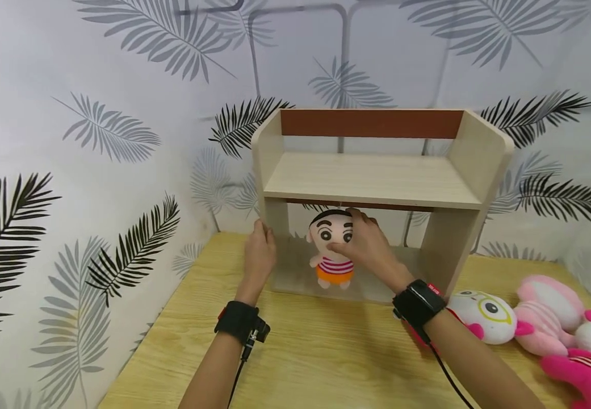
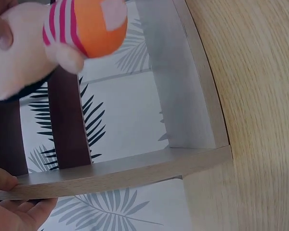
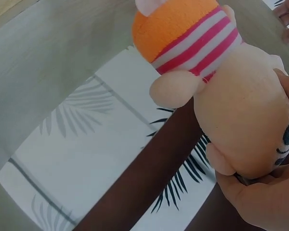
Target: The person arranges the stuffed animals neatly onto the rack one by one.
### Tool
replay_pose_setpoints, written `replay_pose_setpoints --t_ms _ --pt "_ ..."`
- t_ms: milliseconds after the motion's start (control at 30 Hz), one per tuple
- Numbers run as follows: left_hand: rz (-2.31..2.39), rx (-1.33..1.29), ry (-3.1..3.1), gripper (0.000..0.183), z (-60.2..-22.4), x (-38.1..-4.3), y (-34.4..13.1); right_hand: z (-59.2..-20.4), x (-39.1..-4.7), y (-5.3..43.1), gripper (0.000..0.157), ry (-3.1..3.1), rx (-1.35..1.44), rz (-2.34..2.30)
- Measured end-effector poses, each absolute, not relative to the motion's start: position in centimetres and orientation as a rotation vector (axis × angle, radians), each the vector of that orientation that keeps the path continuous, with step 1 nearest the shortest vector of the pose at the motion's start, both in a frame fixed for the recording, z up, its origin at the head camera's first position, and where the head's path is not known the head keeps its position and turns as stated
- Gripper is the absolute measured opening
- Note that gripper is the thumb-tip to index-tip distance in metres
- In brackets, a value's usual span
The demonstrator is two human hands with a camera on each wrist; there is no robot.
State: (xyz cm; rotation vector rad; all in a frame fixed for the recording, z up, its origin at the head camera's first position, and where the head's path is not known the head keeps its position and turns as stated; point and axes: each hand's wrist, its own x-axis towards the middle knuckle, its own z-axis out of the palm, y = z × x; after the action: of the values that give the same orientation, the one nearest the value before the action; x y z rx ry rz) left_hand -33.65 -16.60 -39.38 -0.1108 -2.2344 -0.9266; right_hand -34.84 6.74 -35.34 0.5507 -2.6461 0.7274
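Note:
My right hand (image 1: 369, 244) grips a plush doll (image 1: 335, 272) by the side of its head, thumb across the face. The doll has black hair, thick brows, a pink-striped shirt and orange shorts, and it hangs upright in front of the lower opening of a small wooden shelf (image 1: 372, 176). In the right wrist view the fingers (image 3: 260, 197) curl round the head. My left hand (image 1: 260, 253) holds the front edge of the shelf's left side panel (image 2: 111, 180), thumb on one face and fingers on the other.
Several plush toys lie on the wooden table (image 1: 315, 352) to the right: a white one with a yellow-ringed eye (image 1: 489, 315), a pink striped one (image 1: 545, 324) and a magenta one (image 1: 586, 372). Behind the shelf stands a wall (image 1: 121, 216) with a leaf pattern.

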Motion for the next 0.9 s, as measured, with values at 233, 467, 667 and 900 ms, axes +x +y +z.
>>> replay_pose_setpoints --t_ms 233,467,667,900 --pt "-0.911 -0.102 -2.233 0.008 -39.4 -33.5 -16.8 -35.9 -36.1 4.9 0.095 -2.621 0.563 0.796" --pt "-0.886 -0.103 -2.23 0.008 -39.6 -33.7 -16.7 -36.5 -37.0 4.2 0.095 -2.556 0.612 0.794" --pt "-0.869 -0.106 -2.229 0.008 -39.6 -33.7 -16.8 -37.2 -38.0 4.0 0.094 -2.576 0.631 0.819" --pt "-0.865 -0.09 -2.248 0.008 -39.4 -33.8 -16.8 -37.8 -39.6 3.6 0.096 -2.592 0.626 0.815"
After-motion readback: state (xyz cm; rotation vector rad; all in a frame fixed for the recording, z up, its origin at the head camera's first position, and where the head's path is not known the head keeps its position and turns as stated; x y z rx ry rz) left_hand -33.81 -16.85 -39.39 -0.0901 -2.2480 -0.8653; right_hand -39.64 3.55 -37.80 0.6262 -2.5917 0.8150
